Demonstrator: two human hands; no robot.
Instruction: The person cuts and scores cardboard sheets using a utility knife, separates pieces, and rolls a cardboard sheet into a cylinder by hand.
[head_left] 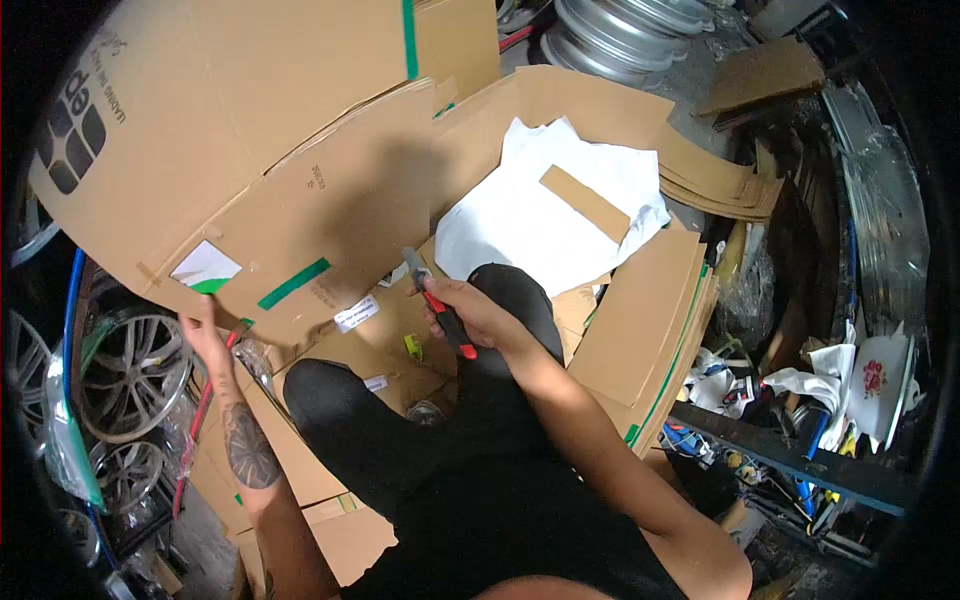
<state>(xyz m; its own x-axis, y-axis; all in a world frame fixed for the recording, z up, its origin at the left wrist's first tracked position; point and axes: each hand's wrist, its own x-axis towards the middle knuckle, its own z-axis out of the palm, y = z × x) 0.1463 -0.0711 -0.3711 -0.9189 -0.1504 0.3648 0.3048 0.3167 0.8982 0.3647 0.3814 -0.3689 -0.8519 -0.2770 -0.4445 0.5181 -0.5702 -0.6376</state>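
My right hand [472, 312] is wrapped round a red and black utility knife [446, 316], its blade end pointing up and away from me over the cardboard. At the lower left edge of a large cardboard sheet [220, 130], my left hand [206, 334] grips the rim beside a white label [206, 267] and green tape. Part of its fingers is hidden by the board. Strips of green tape [293, 284] cross the sheet. Between my knees lies more cardboard, with a white printed label [357, 314] and a small yellow-green scrap [413, 347].
White sheeting [540, 215] with a cardboard strip [586, 203] on it lies ahead. Flattened cardboard [640, 340] is stacked at right. Alloy wheels [135, 375] stand at left, silver rims [620, 40] at the back. A cluttered metal rack [790, 455] is at far right.
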